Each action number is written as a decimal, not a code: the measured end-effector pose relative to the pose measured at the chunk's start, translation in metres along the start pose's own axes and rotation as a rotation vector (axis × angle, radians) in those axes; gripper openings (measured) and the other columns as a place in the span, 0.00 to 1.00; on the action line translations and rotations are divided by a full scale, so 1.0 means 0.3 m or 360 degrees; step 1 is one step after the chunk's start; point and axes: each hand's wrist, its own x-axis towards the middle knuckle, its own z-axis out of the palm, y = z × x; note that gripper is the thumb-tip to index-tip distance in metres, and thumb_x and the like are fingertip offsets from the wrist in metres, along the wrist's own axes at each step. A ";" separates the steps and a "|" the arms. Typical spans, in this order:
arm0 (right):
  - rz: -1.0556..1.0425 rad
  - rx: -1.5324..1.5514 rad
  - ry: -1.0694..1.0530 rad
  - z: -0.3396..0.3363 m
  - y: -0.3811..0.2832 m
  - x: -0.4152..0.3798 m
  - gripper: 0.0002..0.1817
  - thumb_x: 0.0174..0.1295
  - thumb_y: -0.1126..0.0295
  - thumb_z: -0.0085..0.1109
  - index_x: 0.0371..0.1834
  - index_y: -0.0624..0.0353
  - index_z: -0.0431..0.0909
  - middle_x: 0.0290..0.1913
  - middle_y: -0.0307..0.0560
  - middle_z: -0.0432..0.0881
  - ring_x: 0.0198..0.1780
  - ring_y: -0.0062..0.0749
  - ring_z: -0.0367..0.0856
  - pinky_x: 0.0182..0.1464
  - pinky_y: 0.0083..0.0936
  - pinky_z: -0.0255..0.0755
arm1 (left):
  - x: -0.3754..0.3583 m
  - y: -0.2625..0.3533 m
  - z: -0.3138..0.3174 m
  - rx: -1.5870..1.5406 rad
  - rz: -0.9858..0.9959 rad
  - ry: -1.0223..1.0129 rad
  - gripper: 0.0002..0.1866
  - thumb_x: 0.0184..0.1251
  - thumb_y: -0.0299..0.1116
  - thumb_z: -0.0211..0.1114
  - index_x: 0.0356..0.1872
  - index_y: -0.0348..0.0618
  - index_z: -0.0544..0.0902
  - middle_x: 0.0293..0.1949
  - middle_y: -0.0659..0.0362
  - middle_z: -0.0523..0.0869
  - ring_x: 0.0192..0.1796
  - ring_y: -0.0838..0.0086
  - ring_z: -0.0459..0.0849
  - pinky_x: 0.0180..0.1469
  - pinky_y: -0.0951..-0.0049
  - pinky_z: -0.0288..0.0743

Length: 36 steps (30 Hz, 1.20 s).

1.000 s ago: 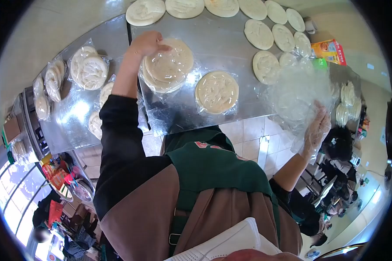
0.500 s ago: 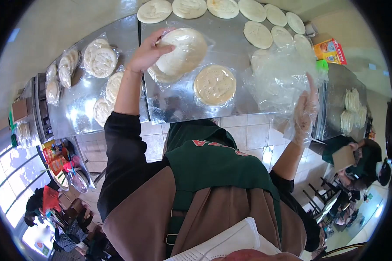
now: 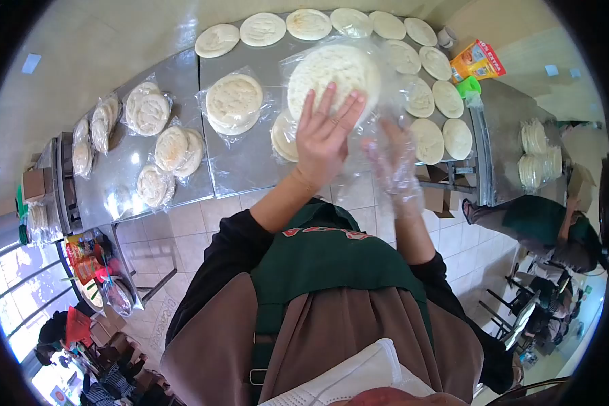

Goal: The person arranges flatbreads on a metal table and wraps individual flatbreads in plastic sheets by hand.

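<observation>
A large pale flatbread point(image 3: 333, 71) in clear plastic lies in front of both my hands. My left hand point(image 3: 323, 139) reaches over its near edge, fingers stretched and spread flat against the bread. My right hand point(image 3: 394, 159), in a clear plastic glove, is beside it on the right, near a blurred clear plastic bag point(image 3: 386, 108); its fingers are smeared by motion. Partly hidden behind my left hand is another flatbread point(image 3: 284, 137). To the left, a bagged stack of flatbreads point(image 3: 233, 101) rests on the metal table point(image 3: 243, 166).
Several bare flatbreads point(image 3: 308, 24) line the table's far edge and right side. More bagged flatbreads point(image 3: 147, 108) lie on the left. A red-yellow pouch point(image 3: 478, 61) and a green object point(image 3: 468, 86) stand at the right corner. Another person point(image 3: 548, 223) is at the far right.
My left hand has left the bagged stack, which now lies on the table, and has moved right onto a flatbread. My gloved right hand has moved left, towards it.
</observation>
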 end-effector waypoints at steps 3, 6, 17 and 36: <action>0.0118 0.0524 0.0276 0.045 -0.032 -0.037 0.21 0.62 0.60 0.56 0.50 0.68 0.76 0.49 0.60 0.79 0.53 0.53 0.75 0.62 0.38 0.60 | 0.002 0.095 0.017 -0.0111 -0.0063 -0.0098 0.28 0.50 0.19 0.61 0.58 0.34 0.73 0.59 0.55 0.77 0.64 0.54 0.70 0.66 0.49 0.57; 0.0459 0.1048 0.0528 0.042 -0.024 -0.065 0.15 0.68 0.67 0.45 0.43 0.69 0.76 0.41 0.58 0.80 0.40 0.39 0.78 0.46 0.32 0.68 | 0.008 0.131 0.018 -0.0237 0.0078 -0.0151 0.36 0.50 0.18 0.58 0.65 0.28 0.59 0.58 0.53 0.78 0.62 0.54 0.72 0.66 0.52 0.59; 0.0216 0.0476 0.0216 -0.169 0.086 -0.104 0.17 0.70 0.66 0.41 0.44 0.67 0.77 0.40 0.50 0.80 0.42 0.31 0.76 0.46 0.27 0.68 | 0.298 -0.050 -0.117 -0.0502 0.0100 -0.0233 0.14 0.61 0.27 0.62 0.49 0.45 0.82 0.46 0.55 0.82 0.46 0.62 0.80 0.52 0.67 0.73; 0.0873 0.0747 0.0153 -0.229 0.039 -0.167 0.21 0.71 0.58 0.40 0.39 0.66 0.78 0.33 0.45 0.79 0.35 0.26 0.71 0.41 0.25 0.67 | 0.221 -0.046 -0.088 -0.1166 0.0088 -0.0599 0.04 0.66 0.23 0.57 0.37 0.37 0.79 0.36 0.57 0.82 0.38 0.72 0.81 0.42 0.76 0.75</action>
